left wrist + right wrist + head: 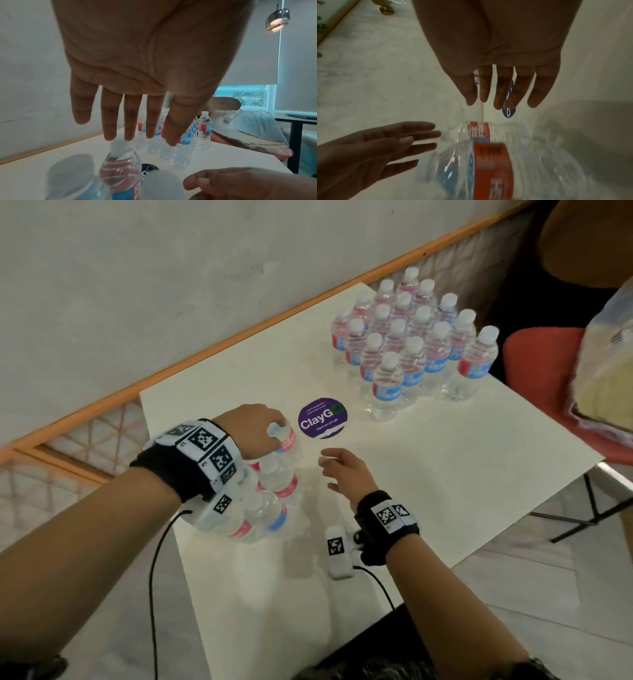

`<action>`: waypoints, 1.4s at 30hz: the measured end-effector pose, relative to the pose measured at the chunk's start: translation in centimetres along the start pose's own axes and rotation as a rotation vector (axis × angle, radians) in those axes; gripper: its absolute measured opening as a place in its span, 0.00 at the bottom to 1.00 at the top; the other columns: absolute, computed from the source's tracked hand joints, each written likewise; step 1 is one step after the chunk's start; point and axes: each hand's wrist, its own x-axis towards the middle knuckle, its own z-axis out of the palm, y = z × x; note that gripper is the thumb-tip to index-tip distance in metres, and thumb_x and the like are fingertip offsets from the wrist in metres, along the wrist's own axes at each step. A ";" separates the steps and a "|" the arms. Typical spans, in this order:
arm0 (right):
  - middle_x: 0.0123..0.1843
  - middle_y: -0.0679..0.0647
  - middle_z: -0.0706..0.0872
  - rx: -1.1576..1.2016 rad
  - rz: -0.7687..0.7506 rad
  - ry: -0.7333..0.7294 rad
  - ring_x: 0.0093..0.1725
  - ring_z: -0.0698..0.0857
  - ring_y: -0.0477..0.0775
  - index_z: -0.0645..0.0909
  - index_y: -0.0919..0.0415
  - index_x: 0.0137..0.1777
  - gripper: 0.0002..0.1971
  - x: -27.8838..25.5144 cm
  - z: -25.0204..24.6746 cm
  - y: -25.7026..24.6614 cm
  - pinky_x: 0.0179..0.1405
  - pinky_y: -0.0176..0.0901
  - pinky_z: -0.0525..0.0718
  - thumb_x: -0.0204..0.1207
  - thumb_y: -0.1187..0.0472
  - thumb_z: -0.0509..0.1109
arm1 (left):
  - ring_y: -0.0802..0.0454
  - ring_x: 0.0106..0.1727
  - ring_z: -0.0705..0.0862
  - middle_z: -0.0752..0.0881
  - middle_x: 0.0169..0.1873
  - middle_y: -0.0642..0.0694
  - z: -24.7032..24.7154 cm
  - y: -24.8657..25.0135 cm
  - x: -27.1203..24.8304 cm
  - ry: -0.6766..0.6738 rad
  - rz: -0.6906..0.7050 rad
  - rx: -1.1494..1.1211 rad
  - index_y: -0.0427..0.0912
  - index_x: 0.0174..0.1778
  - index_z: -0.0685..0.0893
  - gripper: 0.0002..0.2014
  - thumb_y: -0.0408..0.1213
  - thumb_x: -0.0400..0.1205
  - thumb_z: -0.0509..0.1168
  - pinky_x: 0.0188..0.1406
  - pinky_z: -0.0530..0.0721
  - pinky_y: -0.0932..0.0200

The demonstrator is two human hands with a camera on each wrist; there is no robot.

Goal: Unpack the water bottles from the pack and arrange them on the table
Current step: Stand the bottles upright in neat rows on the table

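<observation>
Several clear water bottles with red and blue labels stand grouped at the table's near left point(274, 479). My left hand point(263, 422) reaches over the farthest of these bottles point(287, 440). Its fingers point(109, 121) are straight, with their tips at the white cap point(120, 145). My right hand point(330, 470) hovers just right of that group, with loosely spread fingers point(501, 94) that hold nothing. A larger group of upright bottles point(407, 344) stands in rows at the table's far right corner.
A round purple ClayGo sticker point(322, 418) lies on the white table point(445, 474) between the two groups. Crumpled clear plastic wrap point(248, 128) sits on a red chair point(534, 361) past the right edge. An orange rail point(205, 350) and a wall run along the far side.
</observation>
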 end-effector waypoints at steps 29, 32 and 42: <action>0.50 0.56 0.81 -0.289 -0.357 0.156 0.37 0.78 0.43 0.79 0.65 0.65 0.18 -1.2 -4.5 -5.3 0.27 0.15 0.73 0.76 0.71 0.70 | 0.40 0.59 0.84 0.86 0.59 0.38 -1.2 3.1 5.5 0.053 0.117 0.145 0.41 0.62 0.86 0.14 0.38 0.82 0.63 0.51 0.78 0.58; 0.60 0.59 0.83 -0.324 -0.350 0.228 0.49 0.81 0.50 0.78 0.59 0.67 0.20 0.1 -7.7 -6.0 0.47 0.28 0.79 0.75 0.65 0.72 | 0.39 0.63 0.82 0.84 0.63 0.38 -1.2 5.9 6.5 0.051 0.181 0.150 0.40 0.66 0.83 0.16 0.36 0.83 0.61 0.53 0.76 0.57; 0.61 0.52 0.83 -0.363 -0.331 0.297 0.59 0.80 0.51 0.78 0.56 0.67 0.21 3.1 -17.2 -8.3 0.61 0.41 0.75 0.74 0.63 0.73 | 0.41 0.67 0.78 0.80 0.67 0.38 -1.3 16.0 10.5 0.087 0.330 0.084 0.39 0.70 0.78 0.18 0.37 0.84 0.60 0.62 0.75 0.55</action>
